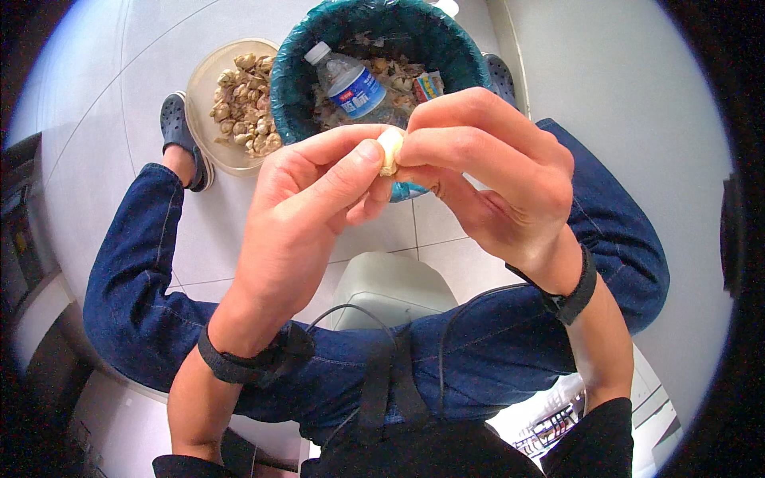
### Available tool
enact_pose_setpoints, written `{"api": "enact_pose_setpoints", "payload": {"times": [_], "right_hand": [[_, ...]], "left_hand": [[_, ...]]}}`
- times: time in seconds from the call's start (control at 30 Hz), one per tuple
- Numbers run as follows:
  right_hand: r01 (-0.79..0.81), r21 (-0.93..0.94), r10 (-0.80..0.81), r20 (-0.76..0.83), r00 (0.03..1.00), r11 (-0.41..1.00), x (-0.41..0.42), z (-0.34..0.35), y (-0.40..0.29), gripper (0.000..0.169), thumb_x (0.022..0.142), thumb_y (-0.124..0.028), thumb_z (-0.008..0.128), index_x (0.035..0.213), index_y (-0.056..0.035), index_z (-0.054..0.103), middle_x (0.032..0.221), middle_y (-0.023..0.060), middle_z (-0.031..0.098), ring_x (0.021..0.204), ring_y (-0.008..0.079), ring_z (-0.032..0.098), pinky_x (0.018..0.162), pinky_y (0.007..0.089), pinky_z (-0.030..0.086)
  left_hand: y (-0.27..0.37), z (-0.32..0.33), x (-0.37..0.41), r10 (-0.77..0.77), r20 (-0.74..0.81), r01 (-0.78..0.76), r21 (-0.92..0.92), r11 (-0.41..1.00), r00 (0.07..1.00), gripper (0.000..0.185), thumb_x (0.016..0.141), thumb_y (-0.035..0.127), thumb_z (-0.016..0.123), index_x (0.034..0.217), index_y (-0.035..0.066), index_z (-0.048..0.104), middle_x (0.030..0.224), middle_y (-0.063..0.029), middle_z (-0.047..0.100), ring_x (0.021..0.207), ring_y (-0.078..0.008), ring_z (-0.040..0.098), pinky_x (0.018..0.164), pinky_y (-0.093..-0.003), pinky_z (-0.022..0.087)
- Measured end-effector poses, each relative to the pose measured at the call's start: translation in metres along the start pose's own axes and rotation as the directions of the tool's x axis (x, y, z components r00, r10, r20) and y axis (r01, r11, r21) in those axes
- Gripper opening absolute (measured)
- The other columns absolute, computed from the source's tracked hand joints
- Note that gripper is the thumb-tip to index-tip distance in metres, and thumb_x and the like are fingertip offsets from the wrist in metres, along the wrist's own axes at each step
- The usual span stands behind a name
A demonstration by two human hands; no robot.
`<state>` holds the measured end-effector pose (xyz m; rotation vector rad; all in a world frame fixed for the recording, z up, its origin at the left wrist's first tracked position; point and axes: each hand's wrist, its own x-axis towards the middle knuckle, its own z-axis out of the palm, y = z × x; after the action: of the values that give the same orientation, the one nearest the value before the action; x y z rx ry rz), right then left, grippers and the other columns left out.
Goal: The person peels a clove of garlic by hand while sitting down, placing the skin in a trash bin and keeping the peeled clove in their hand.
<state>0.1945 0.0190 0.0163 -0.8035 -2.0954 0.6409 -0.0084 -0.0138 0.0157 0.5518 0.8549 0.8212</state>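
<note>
A pale, peeled-looking garlic clove (pixel 391 149) is pinched between my two hands, above the near rim of a lined bin. The thumb and forefinger of my left hand (pixel 311 191) grip it from the left. From the right, the fingertips of my right hand (pixel 496 155) press against its side. The bin (pixel 293 77) wears a dark green plastic liner. Inside lie garlic skins (pixel 397 74) and a clear plastic bottle (pixel 352 83) with a blue label and white cap. Left of the bin, a round, shallow tray (pixel 200 89) holds several garlic bulbs and cloves (pixel 245 101).
A small printed wrapper (pixel 428 86) lies among the bin's waste. Below my hands is a pale stool seat (pixel 394 281), between my legs in jeans (pixel 143 257). Dark clogs (pixel 179 125) rest on the tiled floor (pixel 143 77). A light panel (pixel 615 89) rises at right.
</note>
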Motion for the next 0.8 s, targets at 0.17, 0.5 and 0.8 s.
{"api": "enact_pose_setpoints", "payload": {"times": [0.17, 0.5, 0.8], "right_hand": [[-0.020, 0.017, 0.020, 0.025, 0.999, 1.000, -0.0008, 0.0007, -0.0003, 0.023, 0.076, 0.003, 0.079, 0.097, -0.0044, 0.075, 0.093, 0.0125, 0.068, 0.080, 0.0224, 0.070, 0.065, 0.0269, 0.057], [-0.033, 0.022, 0.031, 0.100, 0.994, 0.999, -0.0019, 0.0024, 0.0012, 0.023, 0.076, 0.004, 0.077, 0.096, -0.0038, 0.071, 0.087, 0.0087, 0.064, 0.072, 0.0196, 0.065, 0.058, 0.0254, 0.050], [-0.131, 0.026, 0.130, 0.048, 0.990, 0.991, -0.0008, 0.0064, -0.0041, 0.031, 0.075, 0.004, 0.080, 0.103, -0.0061, 0.070, 0.091, 0.0083, 0.068, 0.073, 0.0189, 0.068, 0.057, 0.0247, 0.051]], "left_hand": [[-0.0019, 0.0063, -0.0017, 0.034, -0.106, -0.030, 0.039, 0.999, 0.994, 0.035, 0.100, 0.024, 0.061, 0.120, -0.003, 0.068, 0.087, -0.0009, 0.065, 0.074, -0.0050, 0.051, 0.064, -0.0203, 0.037], [-0.0031, 0.0023, -0.0017, 0.043, -0.098, -0.032, 0.116, 0.993, 0.994, 0.033, 0.099, 0.023, 0.063, 0.120, -0.002, 0.070, 0.086, -0.0010, 0.066, 0.073, -0.0057, 0.052, 0.065, -0.0206, 0.038], [-0.0021, -0.0007, 0.0010, -0.008, -0.035, 0.008, -0.005, 1.000, 0.999, 0.034, 0.102, 0.023, 0.055, 0.124, -0.002, 0.062, 0.097, -0.0017, 0.065, 0.084, -0.0078, 0.056, 0.074, -0.0220, 0.044]]}}
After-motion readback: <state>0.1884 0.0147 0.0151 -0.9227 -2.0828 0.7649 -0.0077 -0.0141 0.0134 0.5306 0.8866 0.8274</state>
